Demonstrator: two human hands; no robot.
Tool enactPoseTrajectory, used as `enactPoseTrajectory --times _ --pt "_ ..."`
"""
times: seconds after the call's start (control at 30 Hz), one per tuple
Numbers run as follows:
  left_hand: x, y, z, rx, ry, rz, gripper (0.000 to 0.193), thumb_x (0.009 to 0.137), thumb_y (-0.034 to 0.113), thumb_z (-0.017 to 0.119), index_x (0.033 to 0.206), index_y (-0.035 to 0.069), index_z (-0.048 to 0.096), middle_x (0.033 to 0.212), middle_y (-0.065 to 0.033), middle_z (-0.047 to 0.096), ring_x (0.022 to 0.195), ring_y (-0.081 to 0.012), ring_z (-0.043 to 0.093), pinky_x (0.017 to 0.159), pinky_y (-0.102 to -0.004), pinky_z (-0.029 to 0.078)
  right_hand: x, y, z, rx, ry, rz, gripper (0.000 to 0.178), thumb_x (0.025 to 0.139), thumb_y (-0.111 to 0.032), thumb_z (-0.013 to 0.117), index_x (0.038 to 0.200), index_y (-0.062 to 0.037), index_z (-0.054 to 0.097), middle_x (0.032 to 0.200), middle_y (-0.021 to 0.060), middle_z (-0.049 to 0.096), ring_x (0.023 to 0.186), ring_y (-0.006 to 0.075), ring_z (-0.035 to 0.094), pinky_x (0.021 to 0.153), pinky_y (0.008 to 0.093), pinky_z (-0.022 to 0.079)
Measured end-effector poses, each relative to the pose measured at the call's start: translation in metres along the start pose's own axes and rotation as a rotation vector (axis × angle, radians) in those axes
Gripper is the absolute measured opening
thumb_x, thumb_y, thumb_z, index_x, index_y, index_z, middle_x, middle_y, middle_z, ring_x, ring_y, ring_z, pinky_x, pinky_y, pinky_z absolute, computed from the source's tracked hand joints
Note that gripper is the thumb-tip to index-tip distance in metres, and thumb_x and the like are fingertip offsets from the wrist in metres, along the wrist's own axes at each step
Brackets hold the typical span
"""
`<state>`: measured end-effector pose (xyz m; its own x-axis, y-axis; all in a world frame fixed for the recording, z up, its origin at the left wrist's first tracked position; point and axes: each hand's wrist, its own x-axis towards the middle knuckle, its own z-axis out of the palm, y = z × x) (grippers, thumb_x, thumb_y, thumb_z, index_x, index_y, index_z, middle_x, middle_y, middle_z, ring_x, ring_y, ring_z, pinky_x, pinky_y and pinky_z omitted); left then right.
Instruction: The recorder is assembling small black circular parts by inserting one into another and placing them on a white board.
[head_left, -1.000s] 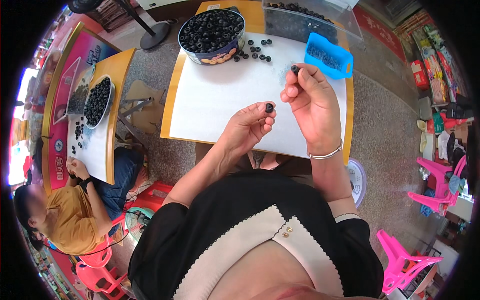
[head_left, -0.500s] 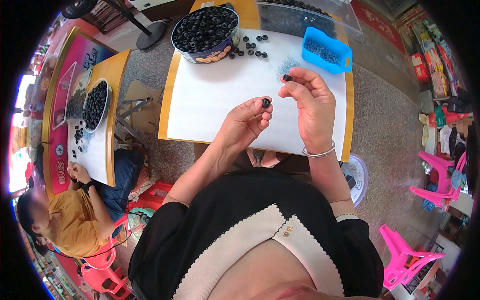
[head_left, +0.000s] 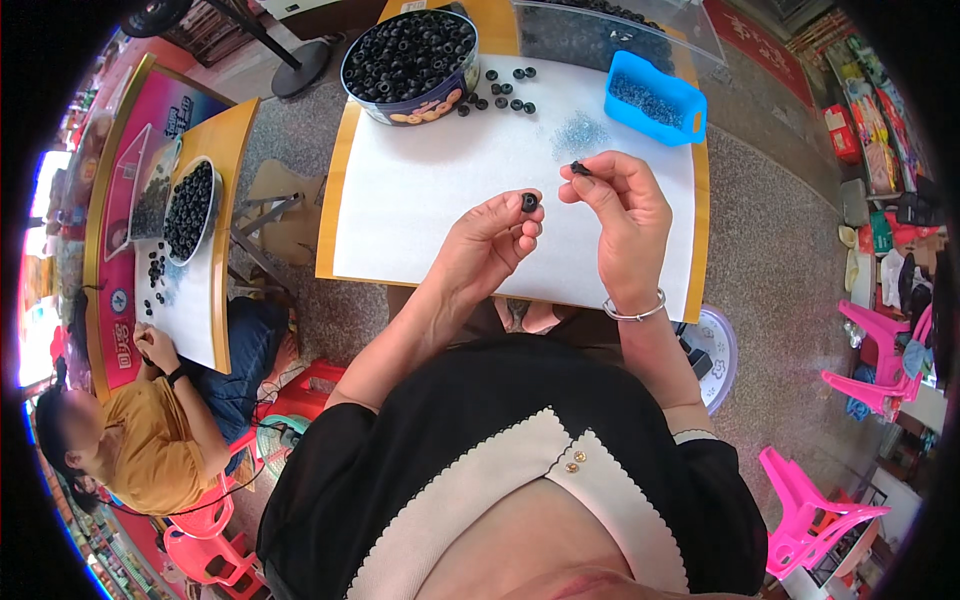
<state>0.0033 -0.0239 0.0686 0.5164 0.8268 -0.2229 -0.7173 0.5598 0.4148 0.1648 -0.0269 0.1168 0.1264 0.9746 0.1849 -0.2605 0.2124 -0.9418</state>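
Observation:
Between the thumb and fingers of my left hand (head_left: 485,240) is a small black round piece with a hole (head_left: 529,202), its opening turned up toward me. My right hand (head_left: 632,230), wearing a bracelet, pinches another small black piece (head_left: 579,169); its fingertips partly cover that one. Both hands hover over a white sheet (head_left: 420,210) on the table, a short gap apart. Past my right fingers, tiny bluish bits (head_left: 582,132) lie scattered on the sheet. Several loose black pieces (head_left: 502,103) rest beside a round tin (head_left: 430,112) heaped with more of them.
A blue tray (head_left: 676,129) of tiny bits stands at the far right, with a clear plastic bin (head_left: 690,40) behind it. At a second table (head_left: 238,130) on the left, a person (head_left: 165,430) sits by a bowl (head_left: 212,225) of black pieces. Pink stools (head_left: 800,510) stand right.
My right hand has come down slightly toward me, and its black piece has tilted. The left hand, still holding its piece, has barely shifted.

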Motion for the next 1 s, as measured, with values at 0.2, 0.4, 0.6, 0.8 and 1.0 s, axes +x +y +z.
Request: enactPoseTrajectory --times 0.2,0.4,0.6,0.8,1.0 --pt "0.0 0.002 0.002 0.009 -0.008 0.01 0.028 0.091 0.017 0.058 0.109 -0.005 0.054 0.091 -0.0075 0.06 0.078 -0.0111 0.059 0.068 -0.0205 0.052 -0.004 -0.001 0.0 -0.029 -0.001 0.01 0.013 0.087 0.003 0.057 0.1 0.0028 0.058 0.092 0.0109 0.065 0.081 0.0148 0.064 0.074 0.0245 0.051" --pt "0.0 0.003 0.003 0.008 -0.005 0.009 0.029 0.091 0.017 0.059 0.109 -0.004 0.054 0.092 -0.0076 0.06 0.077 -0.011 0.059 0.068 -0.0207 0.052 -0.005 -0.002 0.0 0.013 0.017 0.014 0.013 0.087 0.003 0.057 0.1 0.0034 0.059 0.093 0.0106 0.065 0.081 0.0146 0.064 0.074 0.0247 0.051" --pt "-0.002 0.005 0.018 0.097 0.067 0.066 0.03 0.091 0.017 0.059 0.112 -0.003 0.051 0.095 -0.0082 0.057 0.079 -0.011 0.055 0.068 -0.0202 0.05 -0.013 0.001 -0.002 -0.057 0.01 0.061 0.014 0.085 0.002 0.059 0.099 0.0029 0.061 0.092 0.0076 0.064 0.082 0.012 0.062 0.075 0.0238 0.05" --pt "0.0 0.006 0.021 0.137 0.082 0.057 0.024 0.091 0.013 0.058 0.108 -0.004 0.057 0.09 -0.009 0.062 0.076 -0.012 0.059 0.07 -0.0235 0.052 -0.017 0.011 -0.006 -0.32 -0.041 -0.105 0.013 0.084 0.002 0.061 0.096 0.0004 0.063 0.091 0.0052 0.064 0.084 0.0119 0.06 0.074 0.026 0.049" --pt "-0.002 0.005 0.023 0.235 0.108 0.093 0.023 0.09 0.01 0.06 0.107 -0.005 0.058 0.088 -0.009 0.063 0.074 -0.0129 0.06 0.067 -0.0247 0.051 -0.019 0.01 -0.006 -0.446 -0.108 -0.202 0.014 0.083 0.004 0.061 0.097 0.0003 0.063 0.093 0.0055 0.062 0.084 0.0115 0.059 0.075 0.0235 0.047"
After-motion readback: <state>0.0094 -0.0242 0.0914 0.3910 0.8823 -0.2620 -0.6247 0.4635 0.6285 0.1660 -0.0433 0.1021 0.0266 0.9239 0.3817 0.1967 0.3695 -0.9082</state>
